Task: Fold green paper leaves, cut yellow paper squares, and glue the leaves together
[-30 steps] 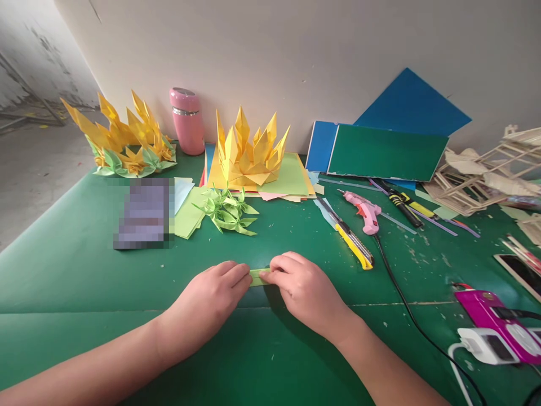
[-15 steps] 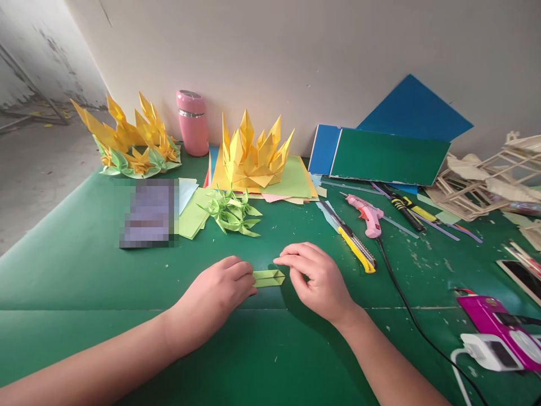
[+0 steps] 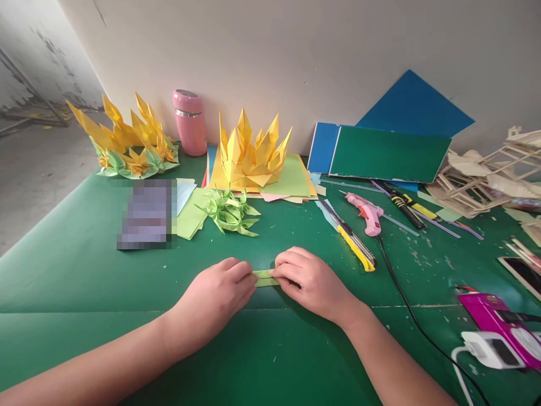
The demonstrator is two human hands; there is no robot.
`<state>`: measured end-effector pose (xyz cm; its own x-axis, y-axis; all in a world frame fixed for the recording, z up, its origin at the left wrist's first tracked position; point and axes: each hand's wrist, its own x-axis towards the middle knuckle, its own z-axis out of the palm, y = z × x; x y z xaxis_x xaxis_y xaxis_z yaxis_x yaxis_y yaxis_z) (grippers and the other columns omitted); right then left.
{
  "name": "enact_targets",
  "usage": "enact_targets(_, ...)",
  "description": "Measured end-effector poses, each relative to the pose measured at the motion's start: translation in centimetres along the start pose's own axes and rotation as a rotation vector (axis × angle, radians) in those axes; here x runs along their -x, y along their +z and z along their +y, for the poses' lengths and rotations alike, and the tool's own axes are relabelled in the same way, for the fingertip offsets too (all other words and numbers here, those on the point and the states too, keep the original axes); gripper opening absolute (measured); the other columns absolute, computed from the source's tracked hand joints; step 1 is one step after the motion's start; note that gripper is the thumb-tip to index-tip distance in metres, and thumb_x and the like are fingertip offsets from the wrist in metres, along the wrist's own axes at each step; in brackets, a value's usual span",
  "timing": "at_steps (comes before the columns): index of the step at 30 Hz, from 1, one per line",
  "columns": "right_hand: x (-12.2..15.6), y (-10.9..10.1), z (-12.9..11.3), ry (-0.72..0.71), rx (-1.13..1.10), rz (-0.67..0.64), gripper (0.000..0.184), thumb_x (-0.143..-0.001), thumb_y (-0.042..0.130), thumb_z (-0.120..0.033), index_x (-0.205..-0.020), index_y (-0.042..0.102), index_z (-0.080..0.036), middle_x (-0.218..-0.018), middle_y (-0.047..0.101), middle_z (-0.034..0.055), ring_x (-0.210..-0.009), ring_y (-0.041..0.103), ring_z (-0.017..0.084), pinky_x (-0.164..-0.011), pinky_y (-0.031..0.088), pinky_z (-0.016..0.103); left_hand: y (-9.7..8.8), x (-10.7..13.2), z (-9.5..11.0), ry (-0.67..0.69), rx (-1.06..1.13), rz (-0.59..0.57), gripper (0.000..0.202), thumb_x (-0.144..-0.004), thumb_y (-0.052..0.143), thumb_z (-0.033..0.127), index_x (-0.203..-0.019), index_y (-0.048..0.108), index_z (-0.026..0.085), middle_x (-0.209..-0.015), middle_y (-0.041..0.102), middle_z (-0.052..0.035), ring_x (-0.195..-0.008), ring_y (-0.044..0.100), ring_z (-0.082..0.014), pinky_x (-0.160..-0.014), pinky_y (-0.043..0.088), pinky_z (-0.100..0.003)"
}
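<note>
Light green folded paper strip point(image 3: 264, 278) flat on green desk point(image 3: 84, 282), left hand point(image 3: 215, 296) pinching its left end, right hand point(image 3: 310, 279) clamped over its right end, yellow utility knife point(image 3: 355, 248) near, further right

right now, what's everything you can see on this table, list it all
folded paper strip: 1, light green, on the table between the hands
small folded pieces: a cluster, light green, behind the strip
paper crown: 1, yellow, by the wall
coloured sheets: a stack, mixed colours, under the crown
spiky paper piece: 1, yellow and green, far left
flask: 1, pink, by the wall
utility knife: 1, yellow and black, right of the hands
glue gun: 1, pink, behind the knife
green board: 1, leaning on the wall
stick model: 1, pale wood, far right
table: 1, green cover
left hand: fingers on the strip's left end
right hand: fingers on the strip's right end
</note>
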<state>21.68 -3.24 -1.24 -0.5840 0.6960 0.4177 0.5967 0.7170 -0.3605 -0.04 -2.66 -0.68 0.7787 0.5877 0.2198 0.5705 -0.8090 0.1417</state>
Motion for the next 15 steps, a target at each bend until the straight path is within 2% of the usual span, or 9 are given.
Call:
enact_targets(2, 0.0, -0.1, -0.3, -0.022, -0.002, 0.017, 0.019, -0.089, 0.048, -0.009, -0.085, 0.065, -0.016, -0.085, 0.064, 0.0079, -0.079, 0.054, 0.019, -0.07, 0.049, 0.033, 0.0, -0.1, 0.0, -0.004, 0.025, 0.007, 0.024, -0.093, 0.044, 0.017, -0.087, 0.066, 0.021, -0.08, 0.062, -0.0028, -0.075, 0.057, -0.0155, -0.07, 0.048, -0.027)
enact_targets(6, 0.0, 0.5, -0.8, -0.062, -0.101, -0.013, 0.016, -0.09, 0.056, -0.021, -0.101, 0.064, -0.015, -0.096, 0.066, 0.0094, -0.087, 0.057, 0.02, -0.079, 0.051, 0.035, -0.1, -0.2, -0.4, 0.017, 0.107, 0.051, 0.028, -0.095, 0.042, 0.021, -0.085, 0.068, 0.021, -0.083, 0.066, -0.0034, -0.075, 0.059, -0.0153, -0.071, 0.048, -0.027)
enact_targets(9, 0.0, 1.0, -0.8, -0.036, -0.138, -0.034, 0.014, -0.091, 0.054, -0.018, -0.097, 0.066, -0.016, -0.091, 0.066, 0.0079, -0.084, 0.057, 0.019, -0.076, 0.051, 0.033, -0.9, -0.2, -1.8, 0.009, 0.158, 0.124, 0.03, -0.095, 0.04, 0.026, -0.083, 0.067, 0.02, -0.081, 0.07, -0.0031, -0.074, 0.06, -0.015, -0.074, 0.047, -0.027)
enact_targets(11, 0.0, 1.1, -0.7, -0.031, -0.15, -0.025, 0.014, -0.091, 0.054, -0.016, -0.094, 0.067, -0.015, -0.091, 0.067, 0.008, -0.084, 0.058, 0.019, -0.074, 0.051, 0.032, -2.1, 0.0, -3.3, -0.11, 0.009, 0.226, 0.032, -0.095, 0.039, 0.029, -0.083, 0.067, 0.018, -0.079, 0.071, -0.0058, -0.075, 0.061, -0.0184, -0.076, 0.046, -0.031)
enact_targets(12, 0.0, 1.1, -0.6, -0.031, -0.152, -0.018, 0.014, -0.091, 0.054, -0.016, -0.094, 0.067, -0.015, -0.091, 0.067, 0.0081, -0.084, 0.058, 0.019, -0.074, 0.051, 0.032, -2.9, 0.1, -4.1, -0.236, -0.129, 0.276, 0.033, -0.094, 0.039, 0.031, -0.084, 0.066, 0.016, -0.079, 0.071, -0.009, -0.077, 0.062, -0.0216, -0.075, 0.045, -0.034)
enact_targets(13, 0.0, 1.1, -0.6, -0.031, -0.154, -0.013, 0.014, -0.09, 0.054, -0.016, -0.094, 0.068, -0.016, -0.091, 0.067, 0.0082, -0.084, 0.058, 0.019, -0.073, 0.051, 0.032, -3.7, 0.3, -5.0, -0.395, -0.262, 0.281, 0.034, -0.094, 0.038, 0.033, -0.088, 0.066, 0.014, -0.084, 0.071, -0.0124, -0.081, 0.062, -0.0248, -0.078, 0.043, -0.037)
enact_targets(15, 0.0, 1.1, -0.5, -0.029, -0.158, -0.006, 0.014, -0.09, 0.054, -0.015, -0.094, 0.068, -0.016, -0.091, 0.067, 0.0081, -0.084, 0.057, 0.019, -0.073, 0.051, 0.032, -5.2, 0.7, -6.6, -0.62, -0.451, 0.288, 0.038, -0.094, 0.033, 0.033, -0.094, 0.065, 0.014, -0.088, 0.071, -0.0141, -0.088, 0.062, -0.0263, -0.085, 0.041, -0.04)
